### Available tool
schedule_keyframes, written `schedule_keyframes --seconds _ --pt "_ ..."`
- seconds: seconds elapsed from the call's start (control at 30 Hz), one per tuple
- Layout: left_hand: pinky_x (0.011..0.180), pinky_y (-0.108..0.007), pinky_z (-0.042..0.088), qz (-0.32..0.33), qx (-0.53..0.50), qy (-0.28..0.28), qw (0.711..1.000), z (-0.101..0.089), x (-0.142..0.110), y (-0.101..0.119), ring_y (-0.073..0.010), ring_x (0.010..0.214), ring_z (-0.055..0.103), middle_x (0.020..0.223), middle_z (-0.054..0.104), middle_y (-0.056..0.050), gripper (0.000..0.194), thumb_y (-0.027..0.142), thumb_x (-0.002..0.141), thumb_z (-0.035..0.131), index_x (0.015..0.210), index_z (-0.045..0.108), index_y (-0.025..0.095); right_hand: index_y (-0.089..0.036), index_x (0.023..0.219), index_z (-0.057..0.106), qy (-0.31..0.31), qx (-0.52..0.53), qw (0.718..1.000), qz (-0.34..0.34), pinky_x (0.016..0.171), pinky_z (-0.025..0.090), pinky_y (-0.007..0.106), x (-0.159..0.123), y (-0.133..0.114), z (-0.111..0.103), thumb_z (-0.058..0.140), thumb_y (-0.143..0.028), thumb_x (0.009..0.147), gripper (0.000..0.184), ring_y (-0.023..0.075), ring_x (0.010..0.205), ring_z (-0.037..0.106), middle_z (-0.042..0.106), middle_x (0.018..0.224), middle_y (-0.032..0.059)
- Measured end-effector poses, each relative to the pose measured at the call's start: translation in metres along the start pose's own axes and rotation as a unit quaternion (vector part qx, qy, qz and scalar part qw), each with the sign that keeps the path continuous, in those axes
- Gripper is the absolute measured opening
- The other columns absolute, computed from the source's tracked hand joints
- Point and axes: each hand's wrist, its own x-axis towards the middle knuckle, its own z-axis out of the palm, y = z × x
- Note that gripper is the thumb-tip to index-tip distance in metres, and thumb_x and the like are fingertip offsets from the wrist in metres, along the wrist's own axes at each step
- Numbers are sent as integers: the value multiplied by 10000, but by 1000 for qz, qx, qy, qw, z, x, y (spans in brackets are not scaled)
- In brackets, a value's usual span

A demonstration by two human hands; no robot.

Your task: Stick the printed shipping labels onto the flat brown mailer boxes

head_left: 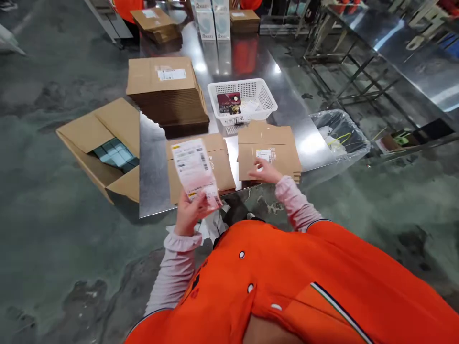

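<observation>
My left hand [191, 212] is closed on a few printed shipping labels [195, 167], gripped by their lower end and held up over the left stack of flat cardboard mailers [224, 165]. My right hand [267, 172] is over the right stack of flat mailers [247, 143], at the lower edge of a small white label [264, 154] lying on the top one. Its thumb and forefinger curl together in a pinch; whether they grip the label's edge is hard to make out.
Behind the mailers stands a white plastic basket [270, 102] with a dark red card and papers. A tall cardboard stack [158, 76] is at left, beside an open carton [82, 129]. A lined waste bin [358, 138] stands off the metal table's [154, 191] right edge. White boxes [213, 24] stand farther back.
</observation>
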Motion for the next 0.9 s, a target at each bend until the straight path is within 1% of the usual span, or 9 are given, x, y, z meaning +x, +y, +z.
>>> schedule_keyframes --seconds 0.03,0.1,0.2,0.3,0.43,0.53,0.63,0.77,0.9 --pt "768 -311 557 -19 21 -41 999 4 -3 -4 -207 885 678 1032 713 -92 513 436 666 799 1080 645 176 -126 1271 548 -83 96 991 -44 871 539 403 -4 -15 26 769 -484 680 727 250 1024 636 626 1205 163" --pt "821 -336 546 -38 49 -96 993 9 -5 -9 -230 948 669 1079 705 -119 527 430 650 809 1077 661 160 -152 1194 594 -137 257 953 -80 863 544 361 -15 -39 75 726 -563 695 659 215 991 650 665 1154 115" --pt "858 -349 526 -17 20 -39 999 6 1 -9 -237 979 659 1091 704 -123 535 432 613 824 1046 682 153 -140 1005 673 -162 312 933 -78 856 540 358 -30 -58 115 708 -616 682 577 204 915 669 718 1014 88" --pt "738 -314 521 -30 -15 52 998 -3 6 -12 -190 762 656 852 720 -85 439 455 591 826 862 711 129 -135 1002 692 -213 273 934 -90 819 543 340 -25 -69 115 794 -548 612 577 201 877 678 731 982 83" --pt "657 -266 470 -32 -23 87 995 0 3 -26 -140 649 593 725 681 -41 414 482 597 814 780 707 126 -136 955 732 -166 169 961 -144 762 530 291 -2 -90 100 734 -459 740 388 181 820 679 744 889 68" --pt "561 -230 392 1 -5 167 986 8 3 -40 -97 545 482 567 560 16 412 517 623 778 603 600 145 -141 911 757 -144 85 972 -166 740 515 281 5 -99 100 702 -415 788 305 177 778 678 746 838 61" --pt "505 -224 308 18 23 233 972 11 8 -54 -75 489 356 481 401 59 475 499 664 749 498 438 180 -137 868 745 -140 95 975 -142 719 510 270 11 -97 112 726 -447 756 331 166 770 671 739 842 67" --pt "536 -229 338 2 26 225 974 2 17 -63 -91 520 395 517 460 41 410 458 716 715 540 470 182 -116 852 704 -218 126 965 -71 609 472 242 32 -94 127 806 -501 621 460 128 650 606 696 736 43" --pt "536 -229 334 -17 46 226 973 -11 20 -65 -98 532 401 524 475 35 368 427 715 719 552 500 180 -116 722 684 -303 94 946 -62 539 387 217 50 -99 136 795 -552 576 474 89 572 521 636 628 9"
